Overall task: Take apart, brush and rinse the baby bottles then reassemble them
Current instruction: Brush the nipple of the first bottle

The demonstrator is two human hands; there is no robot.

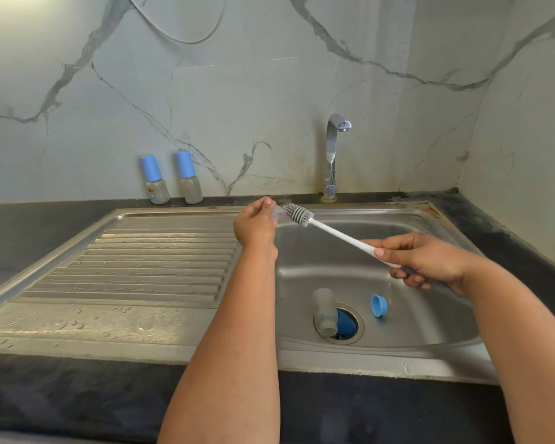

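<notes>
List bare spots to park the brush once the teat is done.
The ribbed drainboard between the left hand and the counter edge is bare, as is the flat strip in front of it. The basin floor is crowded around the drain: bottle body, blue ring. Two capped bottles occupy the back ledge.

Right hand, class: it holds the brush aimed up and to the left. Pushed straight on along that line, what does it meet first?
Probably the clear teat pinched by the left hand; the brush head already appears to touch it, with the right hand behind on the handle.
</notes>
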